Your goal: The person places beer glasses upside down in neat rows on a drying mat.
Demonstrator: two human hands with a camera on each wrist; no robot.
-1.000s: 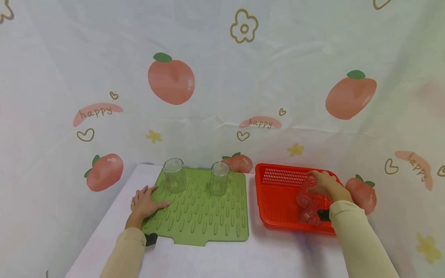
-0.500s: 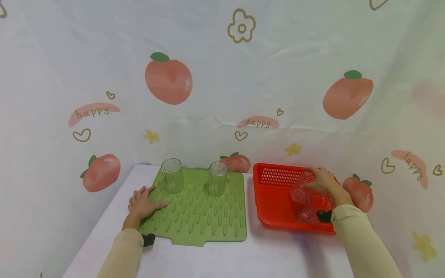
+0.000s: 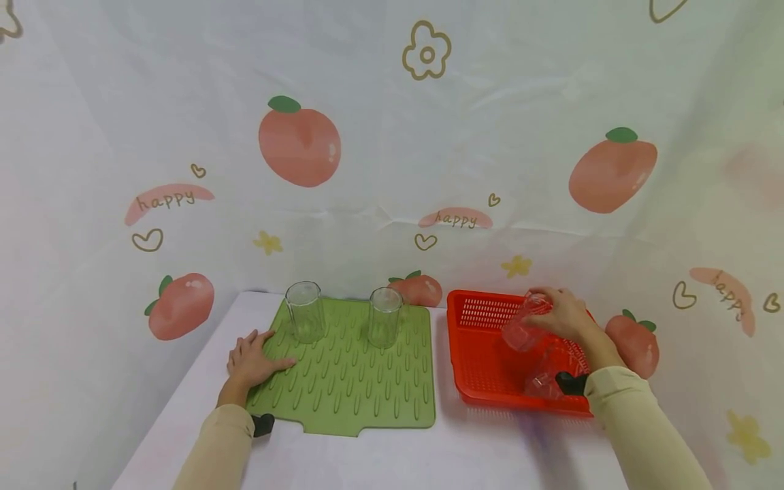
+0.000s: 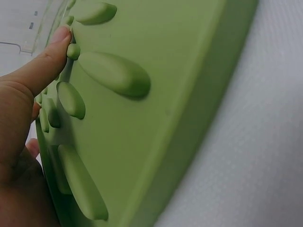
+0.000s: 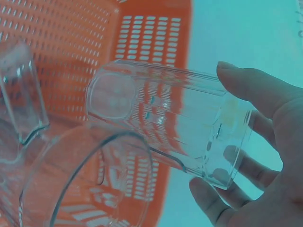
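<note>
My right hand point(image 3: 566, 316) grips a clear drinking glass point(image 3: 523, 331) over the red plastic basket point(image 3: 480, 364). In the right wrist view, thumb and fingertips pinch this glass point(image 5: 161, 111) near one end, and it lies tilted with its other end toward the basket. More clear glasses point(image 5: 90, 175) are inside the basket, overlapping in that view. My left hand point(image 3: 251, 361) rests with fingers spread on the left edge of a green drying mat point(image 3: 361, 381). The left wrist view has the thumb point(image 4: 45, 61) lying against the mat's raised ridges.
Two clear glasses stand upright on the mat's back half, a wider one point(image 3: 306, 314) at left and a narrower one point(image 3: 384, 318) nearer the middle. A patterned cloth point(image 3: 380, 136) hangs right behind the table. The basket stands right of the mat.
The right hand has lifted the glass somewhat and shifted it left within the basket, away from the other glassware there. My left hand has stayed on the mat.
</note>
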